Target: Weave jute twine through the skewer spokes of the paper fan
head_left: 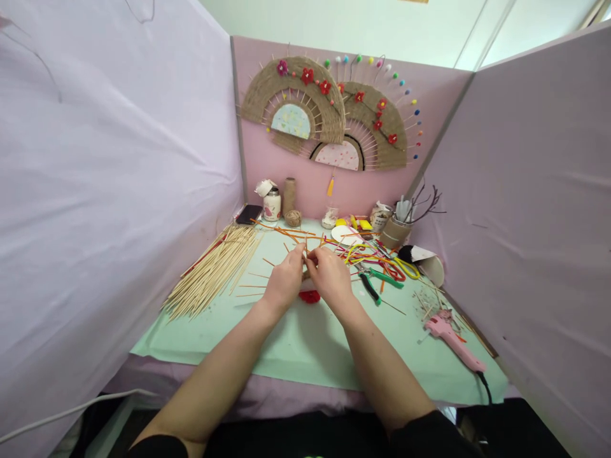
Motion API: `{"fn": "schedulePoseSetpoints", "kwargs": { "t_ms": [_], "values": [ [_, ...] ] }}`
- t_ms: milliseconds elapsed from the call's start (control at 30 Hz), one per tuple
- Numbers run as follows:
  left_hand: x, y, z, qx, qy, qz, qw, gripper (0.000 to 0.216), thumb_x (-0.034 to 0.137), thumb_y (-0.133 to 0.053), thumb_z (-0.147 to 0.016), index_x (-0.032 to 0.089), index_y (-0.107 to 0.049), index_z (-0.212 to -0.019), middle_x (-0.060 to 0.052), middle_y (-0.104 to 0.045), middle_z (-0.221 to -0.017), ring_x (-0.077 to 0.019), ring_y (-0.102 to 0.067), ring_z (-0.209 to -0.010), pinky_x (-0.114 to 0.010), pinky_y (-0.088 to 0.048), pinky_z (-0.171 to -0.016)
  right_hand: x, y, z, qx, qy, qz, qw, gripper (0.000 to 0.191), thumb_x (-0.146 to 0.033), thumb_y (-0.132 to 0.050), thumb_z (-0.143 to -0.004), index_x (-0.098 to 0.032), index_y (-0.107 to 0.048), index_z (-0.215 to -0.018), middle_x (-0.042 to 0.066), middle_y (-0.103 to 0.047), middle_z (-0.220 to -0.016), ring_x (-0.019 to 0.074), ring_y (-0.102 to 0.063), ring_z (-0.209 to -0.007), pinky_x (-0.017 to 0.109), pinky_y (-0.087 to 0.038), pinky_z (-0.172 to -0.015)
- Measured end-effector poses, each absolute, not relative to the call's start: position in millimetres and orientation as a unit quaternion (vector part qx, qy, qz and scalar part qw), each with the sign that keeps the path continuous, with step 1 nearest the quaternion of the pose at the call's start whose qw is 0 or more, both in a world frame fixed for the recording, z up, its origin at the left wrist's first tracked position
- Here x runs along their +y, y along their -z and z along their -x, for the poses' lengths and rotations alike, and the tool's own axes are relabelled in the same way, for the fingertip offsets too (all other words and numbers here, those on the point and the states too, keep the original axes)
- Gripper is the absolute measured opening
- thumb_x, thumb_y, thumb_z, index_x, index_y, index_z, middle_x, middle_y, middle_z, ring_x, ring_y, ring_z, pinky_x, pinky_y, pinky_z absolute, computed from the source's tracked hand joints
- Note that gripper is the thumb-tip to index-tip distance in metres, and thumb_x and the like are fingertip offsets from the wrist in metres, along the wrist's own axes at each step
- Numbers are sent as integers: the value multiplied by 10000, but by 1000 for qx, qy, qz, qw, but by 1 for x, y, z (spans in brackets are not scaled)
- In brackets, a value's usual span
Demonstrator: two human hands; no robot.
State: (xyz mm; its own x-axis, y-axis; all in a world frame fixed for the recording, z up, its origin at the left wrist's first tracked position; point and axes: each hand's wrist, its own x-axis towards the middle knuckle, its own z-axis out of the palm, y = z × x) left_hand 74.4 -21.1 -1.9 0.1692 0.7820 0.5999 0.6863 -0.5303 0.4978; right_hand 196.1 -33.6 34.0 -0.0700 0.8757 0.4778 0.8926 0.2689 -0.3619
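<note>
At the middle of the table, my left hand (285, 278) and my right hand (330, 273) meet over a small piece with thin sticks (254, 286) spreading out from it like a fan. The left fingers are closed at one of its upright sticks. Thumb and fingertips of the right hand are pinched together right beside them; what they grip is too small to make out. Below the fingertips a red part (310, 297) shows at the base of the piece. Both hands hide most of its centre.
Left lies a heap of bamboo sticks (214, 270). To the right are green-handled pliers (370, 287), scissors (405, 267), coloured pipe cleaners (365, 256) and a pink glue gun (453, 341) with its cord. Jars, twine (293, 218) and two decorated fans (305, 73) stand behind.
</note>
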Motion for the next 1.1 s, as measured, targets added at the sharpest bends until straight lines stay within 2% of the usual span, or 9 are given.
{"fn": "schedulePoseSetpoints", "kwargs": {
  "t_ms": [100,267,400,533,733,900,1100],
  "values": [
    [-21,7,-74,482,-437,-757,57,422,201,-414,-891,196,-413,-1313,-70,-650,-1031,-180,-629,-904,-289,-476,-761,-34,-27,-200,-740,0,586,330,128,-255,-515,-843,-202,-621,-892,68,-646,-876,191,-587,-780,292,-397,-677],
    [-24,10,-75,491,-463,-733,83,393,190,-383,-912,200,-386,-1304,-64,-649,-1046,-161,-645,-831,-268,-480,-694,-38,-19,-208,-755,-33,526,389,264,-212,-483,-839,-189,-571,-1087,59,-640,-893,174,-573,-769,285,-421,-714],
    [-25,13,-75,486,-475,-726,101,391,194,-394,-910,200,-369,-1300,-56,-647,-1022,-129,-638,-688,-242,-470,-615,-37,-10,-216,-726,-59,491,477,240,-259,-472,-856,-176,-553,-1066,50,-617,-865,153,-552,-721,275,-436,-707],
    [-26,14,-74,470,-496,-725,89,408,173,-407,-899,215,-358,-1302,-50,-640,-1024,-122,-638,-710,-235,-468,-629,-34,-4,-222,-659,-69,513,546,274,-308,-483,-850,-163,-530,-1078,27,-598,-816,127,-508,-613,259,-429,-637],
    [-27,15,-75,457,-506,-727,80,391,173,-404,-900,213,-369,-1287,-53,-639,-1013,-131,-648,-771,-231,-470,-633,-33,-5,-221,-713,-113,516,462,410,-348,-401,-902,-179,-499,-1263,-15,-590,-621,146,-541,-591,243,-402,-602],
    [-26,17,-74,462,-504,-728,54,372,195,-417,-906,214,-391,-1276,-55,-655,-1029,-136,-658,-813,-237,-483,-672,-28,-1,-217,-727,-97,536,418,334,-363,-414,-899,-211,-587,-1141,34,-677,-774,160,-597,-686,247,-421,-648],
    [-34,19,-70,470,-497,-728,-42,274,238,-429,-922,198,-484,-1187,-55,-693,-984,-152,-666,-852,-250,-493,-712,-28,1,-217,-723,-73,556,402,280,-348,-425,-893,-215,-609,-1058,21,-660,-706,161,-584,-659,241,-398,-631]
  ]
}}
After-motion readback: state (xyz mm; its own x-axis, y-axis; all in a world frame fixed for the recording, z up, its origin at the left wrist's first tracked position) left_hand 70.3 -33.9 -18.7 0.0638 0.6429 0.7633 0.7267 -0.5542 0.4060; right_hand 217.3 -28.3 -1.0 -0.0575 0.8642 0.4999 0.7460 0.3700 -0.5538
